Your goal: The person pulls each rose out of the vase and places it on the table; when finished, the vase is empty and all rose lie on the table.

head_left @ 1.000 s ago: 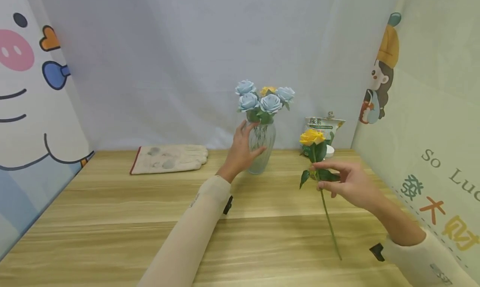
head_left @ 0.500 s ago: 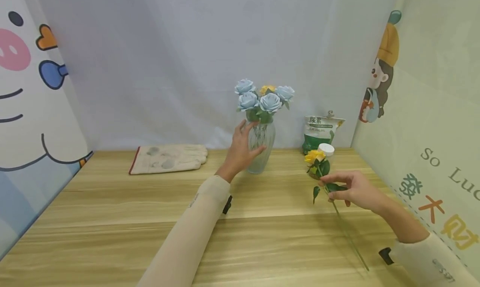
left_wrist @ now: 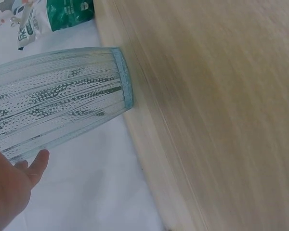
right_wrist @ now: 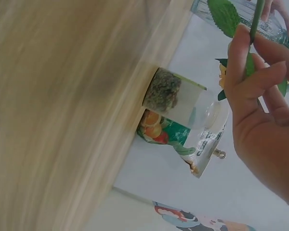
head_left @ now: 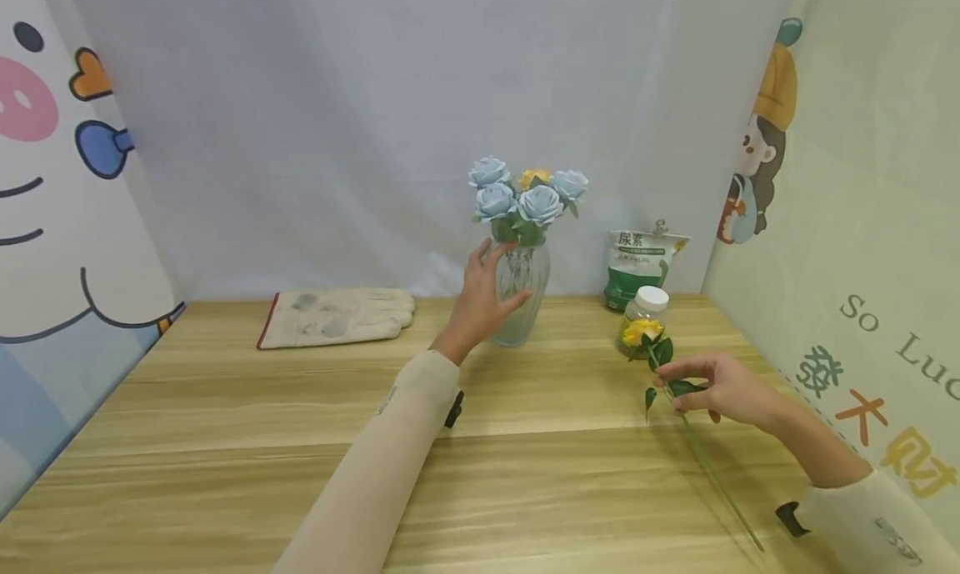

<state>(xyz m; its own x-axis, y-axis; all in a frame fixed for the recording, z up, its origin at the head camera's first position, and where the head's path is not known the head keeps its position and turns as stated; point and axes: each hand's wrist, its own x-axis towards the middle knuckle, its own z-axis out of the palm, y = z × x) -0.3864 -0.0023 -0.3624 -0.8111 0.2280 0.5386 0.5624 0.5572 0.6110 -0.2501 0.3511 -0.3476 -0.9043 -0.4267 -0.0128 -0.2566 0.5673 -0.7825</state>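
Observation:
A clear ribbed glass vase (head_left: 522, 291) stands upright on the wooden table, holding several pale blue roses (head_left: 540, 205) and a yellow one (head_left: 535, 177) at the back. My left hand (head_left: 480, 301) holds the vase from its left side, fingers near the neck and thumb across the front. In the left wrist view, the vase's base (left_wrist: 124, 79) meets the tabletop. Over the right side of the table, my right hand (head_left: 723, 391) pinches the stem of a single yellow rose (head_left: 642, 332) between thumb and fingers. Its bloom tilts away from me, and the long stem slants down toward the front right.
Behind the rose bloom stands a white-capped jar (head_left: 651, 301) with dark grains inside. A clipped green-and-white bag (head_left: 637, 266) sits at the back edge. A pale work glove (head_left: 337, 316) lies flat at the back left. Printed curtains enclose the table.
My right hand has lowered the yellow rose and moved it right and nearer to me, tilting its stem more. The jar behind it shows more now. My left hand stays on the vase.

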